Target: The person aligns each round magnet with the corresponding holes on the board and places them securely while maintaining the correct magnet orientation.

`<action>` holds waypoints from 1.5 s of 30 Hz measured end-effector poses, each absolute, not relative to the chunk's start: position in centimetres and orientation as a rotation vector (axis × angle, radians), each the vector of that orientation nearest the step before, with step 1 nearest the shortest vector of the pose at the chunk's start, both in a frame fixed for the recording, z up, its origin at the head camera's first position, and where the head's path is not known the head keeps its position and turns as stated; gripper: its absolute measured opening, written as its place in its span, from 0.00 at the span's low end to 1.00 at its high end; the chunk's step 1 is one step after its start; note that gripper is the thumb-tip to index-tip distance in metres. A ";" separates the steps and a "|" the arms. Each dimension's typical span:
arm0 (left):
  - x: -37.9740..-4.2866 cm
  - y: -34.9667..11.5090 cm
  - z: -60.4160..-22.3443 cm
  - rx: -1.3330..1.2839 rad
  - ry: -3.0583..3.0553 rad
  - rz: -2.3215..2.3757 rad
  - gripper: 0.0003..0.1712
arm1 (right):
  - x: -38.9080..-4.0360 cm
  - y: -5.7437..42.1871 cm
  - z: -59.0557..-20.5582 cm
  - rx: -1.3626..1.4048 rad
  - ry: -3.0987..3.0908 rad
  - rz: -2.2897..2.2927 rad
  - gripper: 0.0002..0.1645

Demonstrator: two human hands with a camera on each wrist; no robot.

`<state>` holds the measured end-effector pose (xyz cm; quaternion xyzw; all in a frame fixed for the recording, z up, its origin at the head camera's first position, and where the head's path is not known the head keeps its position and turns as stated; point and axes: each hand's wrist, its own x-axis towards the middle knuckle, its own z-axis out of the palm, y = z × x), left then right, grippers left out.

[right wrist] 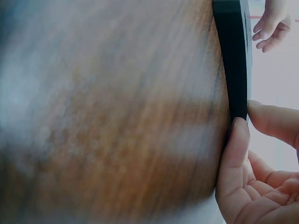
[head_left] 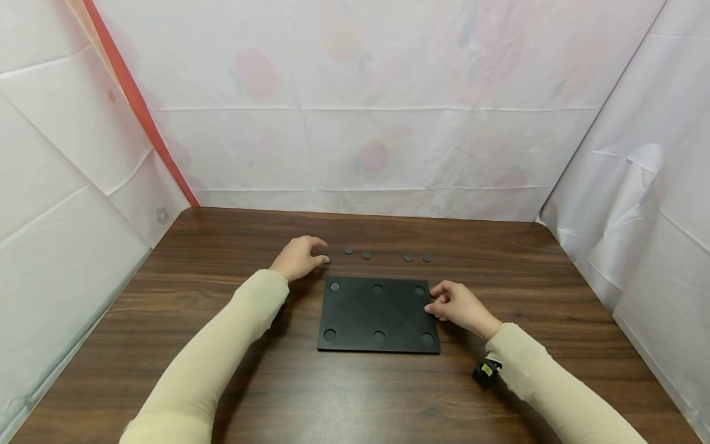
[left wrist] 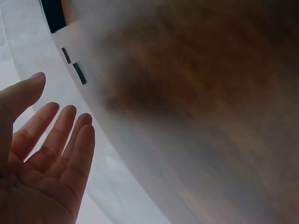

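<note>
Pale yellow sleeves (head_left: 205, 364) cover both my forearms, which come in from the near edge toward the middle of the table (head_left: 355, 401). A small dark device (head_left: 487, 372) with a yellow patch sits under my right wrist. My left hand (head_left: 299, 257) holds nothing: its fingers are loose and slightly bent, spread away from the thumb. The thumb tip is right at a small dark disc (head_left: 328, 260); I cannot tell whether they touch. My right hand (head_left: 461, 306) pinches the right edge of a black board (head_left: 377, 313) between thumb and forefinger, with the thumb on its upper face.

The board lies in front of me at the middle of the table, its long sides running left to right. It has six round hollows (head_left: 379, 337), three along the far side and three along the near side. Beyond it, four more discs (head_left: 367, 255) lie in a loose row to the right of the one by my left thumb, as two pairs with a wider gap between them.

Past the brown wood-grain table hangs a white back curtain (head_left: 388, 148) with faded fruit prints. White cloth (head_left: 638, 166) hangs on the right, and a red strip (head_left: 141, 111) slants down at the left corner.
</note>
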<state>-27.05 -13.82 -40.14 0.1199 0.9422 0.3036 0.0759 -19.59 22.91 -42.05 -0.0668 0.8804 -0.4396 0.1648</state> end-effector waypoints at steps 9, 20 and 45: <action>-28.1 -13.8 -40.4 0.356 2.829 0.860 0.26 | -19.6 22.9 -42.0 -0.190 2.513 -1.249 0.24; -28.7 -13.6 -40.6 0.347 2.839 0.780 0.23 | -19.6 22.9 -42.0 -0.201 2.516 -1.246 0.24; -29.3 -12.9 -41.4 0.329 2.862 0.654 0.19 | -19.5 22.8 -42.0 -0.183 2.510 -1.252 0.24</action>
